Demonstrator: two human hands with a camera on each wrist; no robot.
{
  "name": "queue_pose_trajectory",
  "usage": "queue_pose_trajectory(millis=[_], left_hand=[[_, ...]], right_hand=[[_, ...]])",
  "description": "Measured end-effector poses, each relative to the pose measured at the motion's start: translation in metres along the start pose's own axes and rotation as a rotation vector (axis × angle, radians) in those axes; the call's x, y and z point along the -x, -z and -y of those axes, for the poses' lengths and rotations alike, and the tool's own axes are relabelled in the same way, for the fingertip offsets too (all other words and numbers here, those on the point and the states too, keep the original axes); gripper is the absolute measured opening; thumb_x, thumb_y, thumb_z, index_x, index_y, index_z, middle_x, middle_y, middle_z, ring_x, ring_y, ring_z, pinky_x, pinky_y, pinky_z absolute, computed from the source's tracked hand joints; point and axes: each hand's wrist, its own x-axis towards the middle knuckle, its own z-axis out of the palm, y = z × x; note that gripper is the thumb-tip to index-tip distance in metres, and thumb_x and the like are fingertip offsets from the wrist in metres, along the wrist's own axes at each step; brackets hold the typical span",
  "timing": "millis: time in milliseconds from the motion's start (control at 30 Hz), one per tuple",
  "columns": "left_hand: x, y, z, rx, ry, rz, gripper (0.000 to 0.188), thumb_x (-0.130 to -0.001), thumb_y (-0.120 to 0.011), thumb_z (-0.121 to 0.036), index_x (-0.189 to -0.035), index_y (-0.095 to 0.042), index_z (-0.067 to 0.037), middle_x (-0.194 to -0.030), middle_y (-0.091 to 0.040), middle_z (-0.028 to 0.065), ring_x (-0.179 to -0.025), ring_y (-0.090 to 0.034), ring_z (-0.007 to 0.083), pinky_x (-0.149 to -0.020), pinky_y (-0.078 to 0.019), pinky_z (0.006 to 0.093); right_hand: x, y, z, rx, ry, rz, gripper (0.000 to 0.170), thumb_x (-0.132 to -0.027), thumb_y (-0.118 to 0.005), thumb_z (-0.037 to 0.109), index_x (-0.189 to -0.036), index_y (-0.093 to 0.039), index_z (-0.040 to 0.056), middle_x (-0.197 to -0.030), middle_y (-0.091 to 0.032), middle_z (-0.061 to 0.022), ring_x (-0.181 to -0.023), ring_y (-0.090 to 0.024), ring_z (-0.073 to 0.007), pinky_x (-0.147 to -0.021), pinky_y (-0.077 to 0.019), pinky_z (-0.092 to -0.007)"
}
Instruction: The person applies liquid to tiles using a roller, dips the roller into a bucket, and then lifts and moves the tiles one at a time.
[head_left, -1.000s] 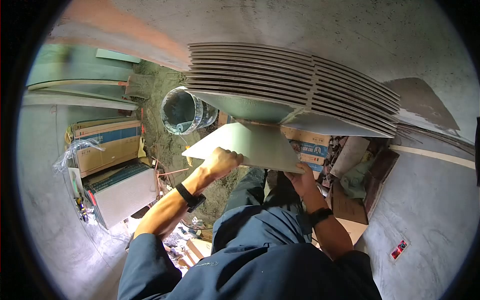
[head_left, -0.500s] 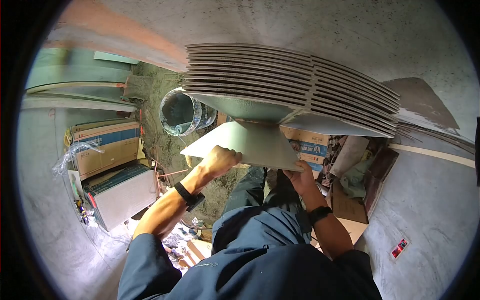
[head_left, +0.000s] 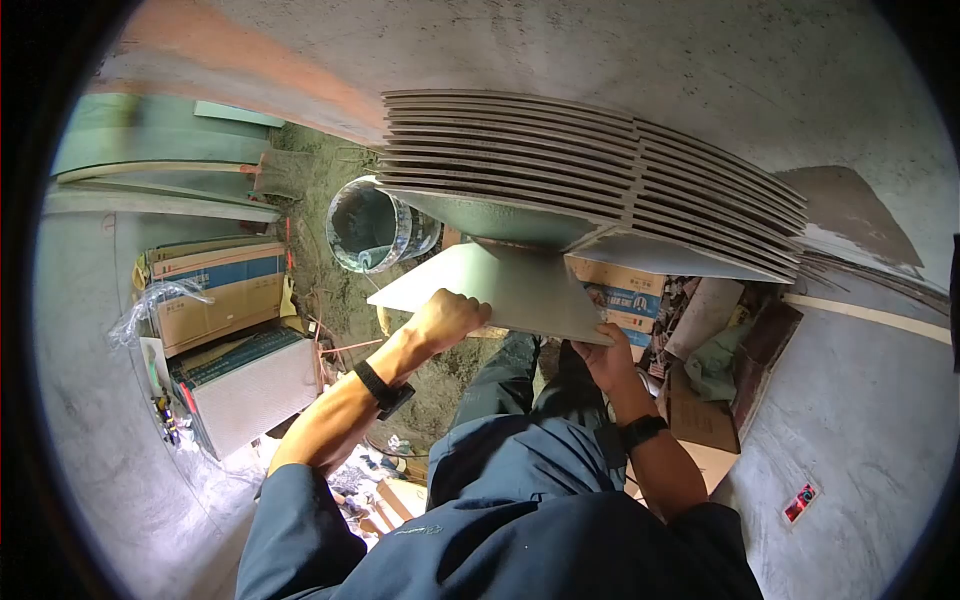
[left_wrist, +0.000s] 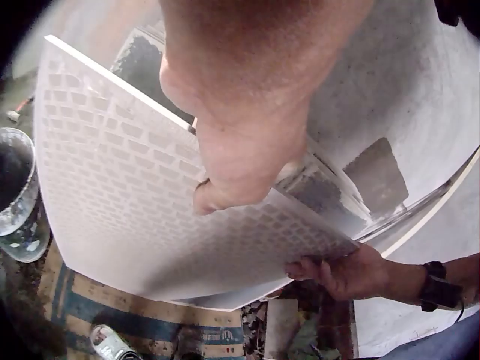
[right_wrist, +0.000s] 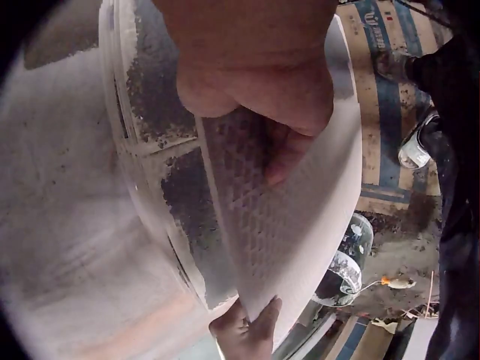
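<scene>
A large pale tile [head_left: 490,285] is held by both hands in front of the body, its upper face smooth. In the left wrist view the tile's back [left_wrist: 142,172] shows a raised grid like small bricks. My left hand [head_left: 450,318] grips the near edge, fingers over the top and thumb on the patterned back. At the right corner, my right hand [head_left: 606,358] holds the tile from its side and underneath. Just beyond stands a layered row of tiles [head_left: 510,150] up the wall, with grey mortar patches visible on it in the right wrist view.
A mortar-splashed bucket [head_left: 415,228] stands to the left, with a roller inside. Cardboard tile boxes [head_left: 215,305] lean at the left wall. Flattened blue-striped cardboard [right_wrist: 379,97] lies on the floor under the feet. Rubble and an open box [head_left: 697,410] fill the right side.
Both hands keep the same hold on the tile. The head view has shifted very slightly; otherwise things stay put.
</scene>
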Motion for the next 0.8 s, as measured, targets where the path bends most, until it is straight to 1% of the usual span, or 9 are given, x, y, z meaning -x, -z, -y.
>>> queue_pose_trajectory(millis=[167,233,300,367,433,467,633,733,800], left_hand=[[0.0,0.0,0.003,0.007,-0.013,-0.035,0.021,-0.077,-0.062,-0.01,-0.097,-0.058,-0.007,-0.083,-0.065,0.0078,-0.078,-0.068,0.0271,-0.063,-0.0545,0.0407],[-0.001,0.003,0.003,-0.007,0.009,0.017,0.022,-0.077,-0.062,-0.011,-0.098,-0.059,-0.008,-0.083,-0.065,0.0079,-0.079,-0.069,0.0274,-0.064,-0.0548,0.041],[-0.001,0.006,0.006,0.012,0.028,0.026,0.022,-0.077,-0.063,-0.011,-0.098,-0.059,-0.008,-0.084,-0.066,0.0079,-0.079,-0.069,0.0276,-0.064,-0.0547,0.0409],[-0.002,0.003,0.011,0.032,0.038,0.032,0.023,-0.077,-0.063,-0.011,-0.099,-0.06,-0.008,-0.084,-0.066,0.0079,-0.08,-0.069,0.0278,-0.064,-0.0546,0.0409],[-0.001,0.0,0.015,0.057,0.016,-0.095,0.023,-0.076,-0.064,-0.012,-0.099,-0.06,-0.009,-0.086,-0.067,0.0076,-0.081,-0.069,0.0279,-0.065,-0.0545,0.041],[-0.001,-0.003,0.015,0.016,0.029,-0.049,0.025,-0.075,-0.065,-0.012,-0.1,-0.059,-0.01,-0.088,-0.067,0.0072,-0.083,-0.069,0.028,-0.065,-0.0545,0.0414],[-0.002,-0.005,0.019,0.068,0.061,-0.066,0.029,-0.075,-0.066,-0.012,-0.103,-0.059,-0.011,-0.089,-0.067,0.0074,-0.084,-0.068,0.0295,-0.067,-0.0546,0.0417],[-0.002,-0.004,0.024,0.092,0.081,-0.114,0.031,-0.075,-0.065,-0.009,-0.105,-0.059,-0.012,-0.09,-0.067,0.0084,-0.085,-0.068,0.0302,-0.069,-0.0546,0.0418],[-0.004,-0.006,0.029,0.098,0.124,-0.153,0.031,-0.076,-0.063,-0.007,-0.106,-0.06,-0.01,-0.092,-0.068,0.0092,-0.086,-0.068,0.0306,-0.07,-0.0545,0.0422]], right_hand=[[-0.003,0.0,0.0,-0.002,-0.004,0.017,0.037,-0.09,-0.054,0.018,-0.121,-0.05,-0.0031,-0.114,-0.059,-0.0145,-0.102,-0.063,-0.0279,-0.088,-0.0577,-0.0398],[-0.003,-0.004,0.0,-0.004,-0.002,0.018,0.037,-0.09,-0.054,0.018,-0.121,-0.049,-0.0031,-0.114,-0.059,-0.0144,-0.102,-0.063,-0.0281,-0.088,-0.0578,-0.0398],[-0.004,-0.007,0.0,-0.012,-0.014,-0.048,0.037,-0.091,-0.052,0.018,-0.121,-0.049,-0.0031,-0.115,-0.058,-0.0146,-0.103,-0.063,-0.0284,-0.089,-0.0576,-0.0401],[-0.009,-0.01,-0.001,-0.017,-0.006,-0.029,0.037,-0.092,-0.052,0.019,-0.121,-0.049,-0.003,-0.115,-0.058,-0.0146,-0.103,-0.062,-0.0283,-0.089,-0.0575,-0.0402],[-0.008,-0.014,0.001,-0.022,0.008,-0.017,0.037,-0.092,-0.051,0.019,-0.122,-0.049,-0.003,-0.115,-0.058,-0.0146,-0.104,-0.062,-0.0283,-0.089,-0.0574,-0.0404],[-0.008,-0.015,0.001,0.007,0.011,-0.012,0.037,-0.093,-0.051,0.02,-0.122,-0.049,-0.0033,-0.115,-0.057,-0.0148,-0.104,-0.062,-0.0284,-0.089,-0.0574,-0.0404],[-0.005,-0.026,0.004,0.045,0.034,-0.036,0.037,-0.093,-0.051,0.02,-0.122,-0.048,-0.0036,-0.115,-0.057,-0.0154,-0.104,-0.061,-0.0285,-0.089,-0.0572,-0.0404],[-0.013,-0.027,0.006,0.037,0.045,-0.004,0.037,-0.094,-0.051,0.02,-0.121,-0.048,-0.0033,-0.114,-0.057,-0.0155,-0.103,-0.061,-0.029,-0.09,-0.057,-0.041],[-0.02,-0.03,0.007,-0.034,-0.013,0.027,0.035,-0.093,-0.051,0.02,-0.126,-0.048,0.0069,-0.118,-0.057,-0.0118,-0.106,-0.062,-0.0245,-0.09,-0.0572,-0.0397]])
